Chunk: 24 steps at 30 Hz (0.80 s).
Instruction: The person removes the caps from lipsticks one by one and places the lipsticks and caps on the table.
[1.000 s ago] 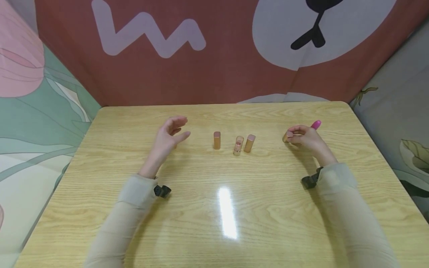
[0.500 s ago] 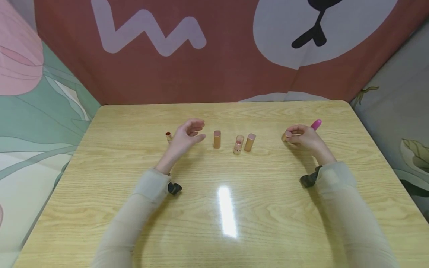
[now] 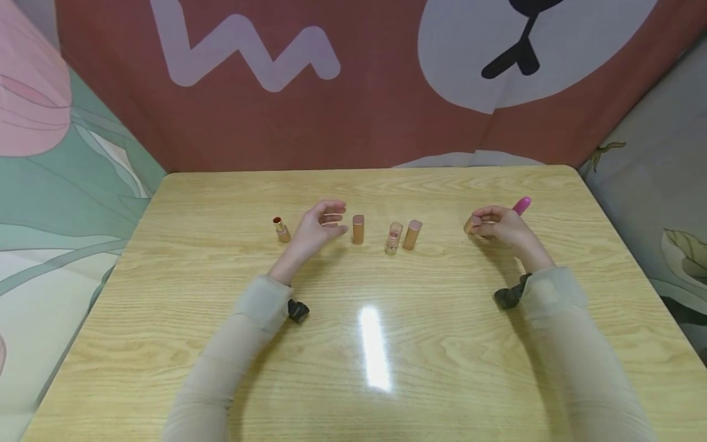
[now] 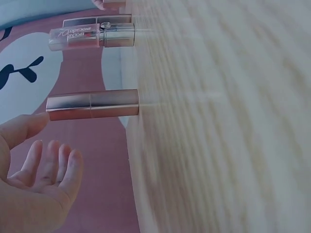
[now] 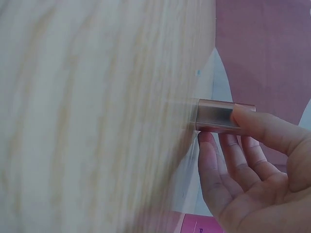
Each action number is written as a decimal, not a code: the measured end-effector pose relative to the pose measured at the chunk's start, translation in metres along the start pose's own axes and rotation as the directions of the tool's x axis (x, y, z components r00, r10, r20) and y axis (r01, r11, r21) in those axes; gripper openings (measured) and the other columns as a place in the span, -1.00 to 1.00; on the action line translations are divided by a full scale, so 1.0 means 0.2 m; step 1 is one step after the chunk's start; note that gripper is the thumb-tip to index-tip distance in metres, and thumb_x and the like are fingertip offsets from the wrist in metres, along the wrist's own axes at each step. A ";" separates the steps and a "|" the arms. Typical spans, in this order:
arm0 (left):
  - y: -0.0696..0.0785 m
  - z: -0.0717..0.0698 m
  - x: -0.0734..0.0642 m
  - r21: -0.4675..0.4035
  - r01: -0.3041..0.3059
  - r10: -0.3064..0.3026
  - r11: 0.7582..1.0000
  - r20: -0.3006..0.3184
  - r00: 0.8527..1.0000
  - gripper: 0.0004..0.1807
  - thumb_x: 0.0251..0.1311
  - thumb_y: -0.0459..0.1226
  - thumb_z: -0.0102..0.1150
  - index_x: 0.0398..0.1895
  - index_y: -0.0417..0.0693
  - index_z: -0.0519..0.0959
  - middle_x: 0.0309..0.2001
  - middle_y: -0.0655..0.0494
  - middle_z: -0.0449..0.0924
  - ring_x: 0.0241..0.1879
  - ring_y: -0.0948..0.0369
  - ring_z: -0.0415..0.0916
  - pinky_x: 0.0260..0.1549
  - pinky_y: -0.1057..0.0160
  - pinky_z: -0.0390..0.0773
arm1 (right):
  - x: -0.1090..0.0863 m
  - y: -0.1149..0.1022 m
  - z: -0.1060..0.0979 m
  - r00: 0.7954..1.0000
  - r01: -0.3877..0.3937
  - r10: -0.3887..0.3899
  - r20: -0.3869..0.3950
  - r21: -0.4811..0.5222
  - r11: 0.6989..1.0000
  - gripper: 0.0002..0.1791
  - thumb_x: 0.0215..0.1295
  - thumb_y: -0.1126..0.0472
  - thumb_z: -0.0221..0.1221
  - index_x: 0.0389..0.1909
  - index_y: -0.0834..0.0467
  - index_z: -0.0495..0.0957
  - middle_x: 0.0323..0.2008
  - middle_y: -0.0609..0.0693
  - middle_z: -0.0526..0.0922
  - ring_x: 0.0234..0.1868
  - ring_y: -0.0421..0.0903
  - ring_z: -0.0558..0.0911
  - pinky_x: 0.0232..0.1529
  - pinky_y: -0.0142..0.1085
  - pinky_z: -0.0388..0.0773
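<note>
My left hand (image 3: 317, 228) is just left of a closed rose-gold lipstick (image 3: 358, 229), fingers spread and holding nothing. In the left wrist view, the thumb's tip is close to that lipstick's top (image 4: 92, 105); whether they touch I cannot tell. Behind the left hand, an uncapped lipstick (image 3: 282, 230) with a dark red tip stands on the table. At the right, my right hand (image 3: 505, 227) pinches a short rose-gold lipstick cap (image 5: 214, 116) between thumb and fingers, its end at the tabletop.
Right of the closed lipstick stand a clear pink lip tube (image 3: 393, 238) and another rose-gold lipstick (image 3: 412, 234), side by side. A magenta tube (image 3: 521, 205) shows behind the right hand. A printed cloth (image 3: 359, 123) hangs at the table's (image 3: 431, 368) back edge.
My left hand has moved right, away from the uncapped lipstick, which now shows, and up beside the closed rose-gold one. The right hand has stayed in place with the cap.
</note>
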<state>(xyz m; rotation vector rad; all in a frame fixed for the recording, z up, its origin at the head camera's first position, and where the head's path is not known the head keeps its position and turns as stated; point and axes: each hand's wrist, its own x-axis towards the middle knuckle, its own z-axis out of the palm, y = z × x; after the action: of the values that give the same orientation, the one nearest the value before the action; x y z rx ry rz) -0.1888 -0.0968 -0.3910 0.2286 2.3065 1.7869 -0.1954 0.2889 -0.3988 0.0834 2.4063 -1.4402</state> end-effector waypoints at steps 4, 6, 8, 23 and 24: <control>0.00 0.01 0.00 0.015 0.020 -0.021 1.000 0.032 0.999 -0.45 0.19 -0.44 0.16 0.28 -0.23 0.33 0.27 -0.23 0.37 0.28 -0.08 0.33 0.30 0.04 0.36 | 0.00 -0.01 0.00 1.000 0.004 -0.004 0.005 0.015 1.000 -0.49 0.33 0.25 0.15 0.20 0.39 0.25 -0.38 -0.49 0.48 -0.29 -0.52 0.49 -0.19 -0.58 0.52; 0.00 0.02 0.00 0.024 0.032 -0.034 0.999 0.047 0.998 -0.44 0.19 -0.43 0.16 0.29 -0.21 0.32 0.28 -0.21 0.36 0.29 -0.07 0.32 0.30 0.04 0.36 | -0.01 -0.01 0.00 1.000 0.004 -0.004 0.009 0.015 1.000 -0.47 0.33 0.24 0.15 0.22 0.38 0.24 -0.37 -0.50 0.48 -0.28 -0.53 0.49 -0.19 -0.58 0.52; 0.00 0.02 0.00 0.039 0.048 -0.051 0.998 0.060 0.997 -0.43 0.20 -0.42 0.17 0.30 -0.17 0.32 0.29 -0.16 0.36 0.30 -0.05 0.31 0.29 0.03 0.37 | -0.01 -0.01 -0.01 1.000 0.011 -0.012 0.013 0.025 1.000 -0.46 0.33 0.24 0.15 0.23 0.39 0.24 -0.37 -0.51 0.50 -0.27 -0.54 0.49 -0.18 -0.58 0.52; 0.00 0.06 0.02 0.097 0.045 -0.053 0.994 0.086 0.995 -0.44 0.21 -0.39 0.19 0.30 -0.16 0.35 0.29 -0.08 0.39 0.28 -0.03 0.35 0.26 0.05 0.42 | -0.06 -0.12 -0.02 0.996 0.044 -0.050 -0.079 -0.082 0.996 -0.48 0.29 0.12 0.21 0.22 0.15 0.33 0.32 0.19 0.31 0.42 0.16 0.21 0.38 -0.19 0.32; 0.00 0.06 0.02 0.099 0.044 -0.053 0.994 0.085 0.995 -0.44 0.21 -0.39 0.19 0.30 -0.16 0.35 0.29 -0.08 0.39 0.28 -0.03 0.35 0.26 0.05 0.42 | -0.06 -0.14 -0.02 0.994 0.050 -0.056 -0.091 -0.067 0.996 -0.50 0.29 0.14 0.22 0.20 0.11 0.34 0.30 0.15 0.34 0.42 0.17 0.21 0.41 -0.08 0.26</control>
<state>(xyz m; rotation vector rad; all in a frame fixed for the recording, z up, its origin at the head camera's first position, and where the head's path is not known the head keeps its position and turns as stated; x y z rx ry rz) -0.1888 -0.0840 -0.3936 0.2586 2.3189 1.6117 -0.1910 0.2807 -0.3698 0.0723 2.5458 -1.4093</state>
